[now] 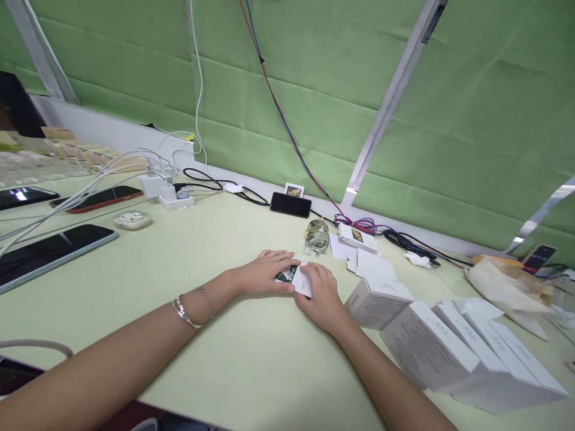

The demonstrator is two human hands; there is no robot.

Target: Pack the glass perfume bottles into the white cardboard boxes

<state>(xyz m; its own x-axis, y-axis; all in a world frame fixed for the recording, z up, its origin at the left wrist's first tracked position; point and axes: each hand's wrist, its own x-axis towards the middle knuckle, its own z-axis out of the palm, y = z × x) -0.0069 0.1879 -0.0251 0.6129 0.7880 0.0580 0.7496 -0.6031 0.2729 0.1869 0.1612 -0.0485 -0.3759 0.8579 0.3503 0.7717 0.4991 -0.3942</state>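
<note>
A small printed card [302,285], white with a dark green and white picture on its left part, lies low over the table between my hands. Fingers of my left hand [265,273] hold its left side, with the thumb at the near edge. My right hand [322,292] grips the right side, its fingers bent over the card and covering part of it. Just beyond the hands sits a clear rounded case [317,237] with green and gold print. Right of that case are a flat white box [358,238] with a small picture and an unfolded white carton piece [375,265].
Several white boxes [431,344] stand in a row at right, beside my right forearm. Phones [58,248] and white charging cables lie at left near a power strip [175,200]. Another phone [290,205] leans at the back. Coiled cables [406,241] run along the green wall.
</note>
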